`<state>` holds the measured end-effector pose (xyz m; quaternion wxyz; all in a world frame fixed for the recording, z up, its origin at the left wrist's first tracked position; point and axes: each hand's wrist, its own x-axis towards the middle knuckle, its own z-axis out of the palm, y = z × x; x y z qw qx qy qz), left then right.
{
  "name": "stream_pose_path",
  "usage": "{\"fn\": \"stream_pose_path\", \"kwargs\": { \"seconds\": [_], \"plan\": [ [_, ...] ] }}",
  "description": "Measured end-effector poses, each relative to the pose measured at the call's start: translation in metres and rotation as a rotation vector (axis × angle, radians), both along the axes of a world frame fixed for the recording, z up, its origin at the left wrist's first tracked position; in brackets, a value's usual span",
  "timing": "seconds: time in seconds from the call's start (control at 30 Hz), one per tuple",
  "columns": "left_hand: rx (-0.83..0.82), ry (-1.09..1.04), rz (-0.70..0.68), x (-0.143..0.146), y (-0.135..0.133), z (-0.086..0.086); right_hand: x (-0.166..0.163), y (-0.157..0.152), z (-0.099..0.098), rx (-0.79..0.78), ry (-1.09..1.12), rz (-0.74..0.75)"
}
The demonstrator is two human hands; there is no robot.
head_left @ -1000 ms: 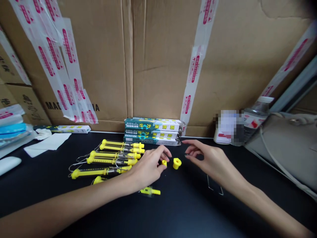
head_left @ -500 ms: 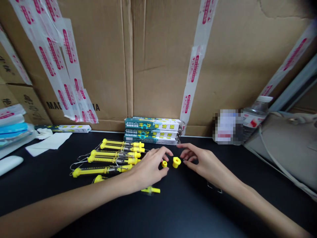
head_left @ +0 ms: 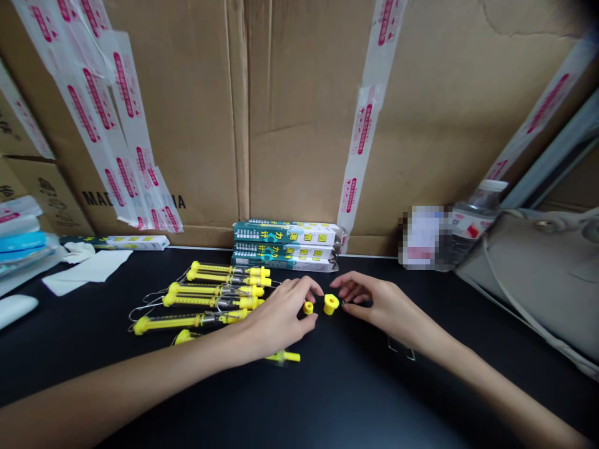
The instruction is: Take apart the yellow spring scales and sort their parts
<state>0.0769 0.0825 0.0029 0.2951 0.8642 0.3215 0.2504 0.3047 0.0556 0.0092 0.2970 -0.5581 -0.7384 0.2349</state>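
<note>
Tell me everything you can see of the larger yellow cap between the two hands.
The larger yellow cap looks like smooth, opaque plastic. A wider, angular rim with a hole in it tops a narrower, rounded body. It stands rim up on the black table, right of the smaller yellow cap, apart from it. It lies between the left hand and right hand, near the fingertips of both; neither plainly touches it.

Brown cardboard (head_left: 304,131) walls off the back of the desk (head_left: 309,405), seamed vertically near centre. White tape (head_left: 360,128) with red print runs down it; black lettering (head_left: 97,199) low left, partly taped over. Smaller carton (head_left: 49,193) at far left. Grey bar (head_left: 556,162) slants at right. Desktop matt black, soft pale sheen toward the near edge.
</note>
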Motion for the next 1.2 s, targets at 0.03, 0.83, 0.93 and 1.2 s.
{"fn": "stream_pose_path", "kwargs": {
  "seconds": [0.03,0.83,0.93,1.2],
  "plan": [
    [0.0,-0.001,-0.001,0.0,0.0,0.0,0.0,0.0,0.0,-0.002,0.001,0.002],
    [-0.02,-0.021,0.008,0.001,0.001,-0.004,-0.01,-0.01,0.007,-0.035,-0.024,0.02],
    [-0.014,-0.023,0.012,0.002,0.001,-0.004,-0.016,-0.012,0.006,-0.011,-0.019,0.008],
    [-0.008,0.002,0.017,0.0,0.0,-0.002,-0.02,-0.015,0.01,-0.045,-0.033,0.03]
  ]
}}
